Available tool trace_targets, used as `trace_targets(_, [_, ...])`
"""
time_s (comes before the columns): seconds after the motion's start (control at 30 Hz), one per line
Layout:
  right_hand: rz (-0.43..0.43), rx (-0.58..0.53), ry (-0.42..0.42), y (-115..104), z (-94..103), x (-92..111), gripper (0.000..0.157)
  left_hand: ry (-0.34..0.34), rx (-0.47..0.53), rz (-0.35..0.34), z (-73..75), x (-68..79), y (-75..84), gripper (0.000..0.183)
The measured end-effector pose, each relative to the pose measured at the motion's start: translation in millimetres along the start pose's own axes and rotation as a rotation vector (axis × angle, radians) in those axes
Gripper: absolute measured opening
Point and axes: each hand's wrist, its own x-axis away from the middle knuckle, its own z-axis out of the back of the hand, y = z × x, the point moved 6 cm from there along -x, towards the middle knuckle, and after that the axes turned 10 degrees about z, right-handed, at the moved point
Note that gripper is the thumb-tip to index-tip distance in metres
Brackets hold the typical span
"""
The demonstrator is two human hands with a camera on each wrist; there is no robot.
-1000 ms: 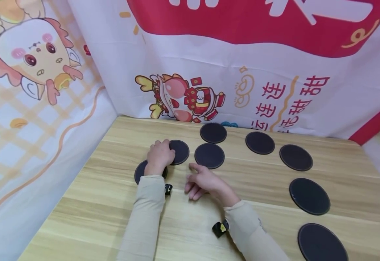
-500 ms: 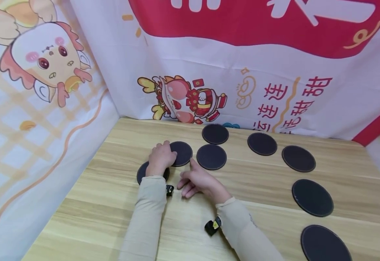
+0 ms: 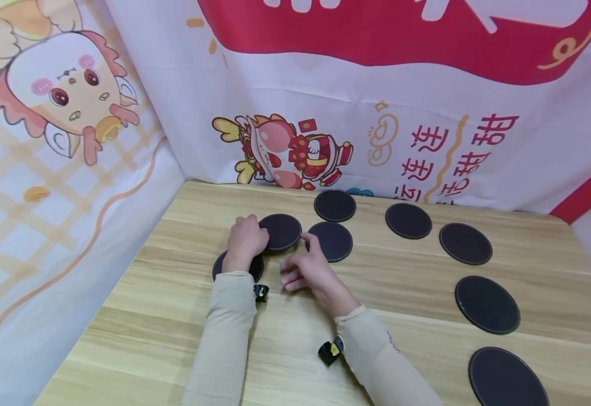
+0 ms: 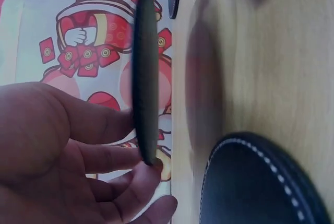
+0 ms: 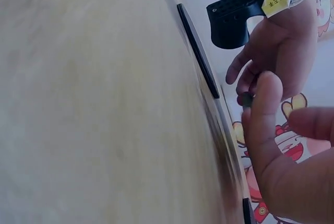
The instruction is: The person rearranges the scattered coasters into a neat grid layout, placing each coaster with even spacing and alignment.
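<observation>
My left hand [image 3: 247,239] pinches the left edge of a round black leather-look coaster [image 3: 281,231]. In the left wrist view the coaster [image 4: 146,78] appears edge-on, off the wood, with its shadow below. My right hand [image 3: 311,270] is at its right side, a fingertip at the edge; contact looks likely. The other fingers of that hand are loosely bent, and its thumb and finger stand apart in the right wrist view. A second coaster [image 3: 257,268] lies partly hidden under my left wrist. Close behind the right fingertips lies another coaster [image 3: 332,242].
More flat coasters lie on the wooden table [image 3: 138,338]: one at the back [image 3: 335,206], others curving down the right side, such as this one [image 3: 487,304]. A printed cloth [image 3: 275,73] hangs along the back and left edges.
The coaster in my left hand has come up off the table. My right hand has moved left to its edge, and the fingertip now meets its right side.
</observation>
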Motion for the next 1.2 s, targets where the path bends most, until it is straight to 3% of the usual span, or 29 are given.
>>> trace_targets(0.27, [0.129,-0.007,0.231,-15,23.0,-3,0.038,-0.021,0.133,-0.085,-2.5,1.5,18.0,0.041])
trace_targets(0.4, [0.190,0.003,0.316,-21,38.4,-4,0.031,-0.059,0.200,-0.120,-7.8,4.8,30.3,0.036])
trace_targets(0.5, [0.202,0.008,0.330,-25,47.2,-3,0.033,-0.059,0.210,-0.140,-11.3,7.6,37.4,0.035])
trace_targets(0.77, [0.124,0.005,0.239,-41,75.2,0,0.057,-0.060,0.218,-0.203,-24.3,15.5,57.2,0.040])
trace_targets(1.0, [0.057,0.017,0.046,-60,111.6,14,0.075,-0.161,0.223,-0.310,-47.3,28.2,83.7,0.050])
trace_targets(1.2, [0.099,0.185,-0.023,-69,142.2,26,0.077,-0.222,0.262,-0.327,-63.4,36.8,108.3,0.055])
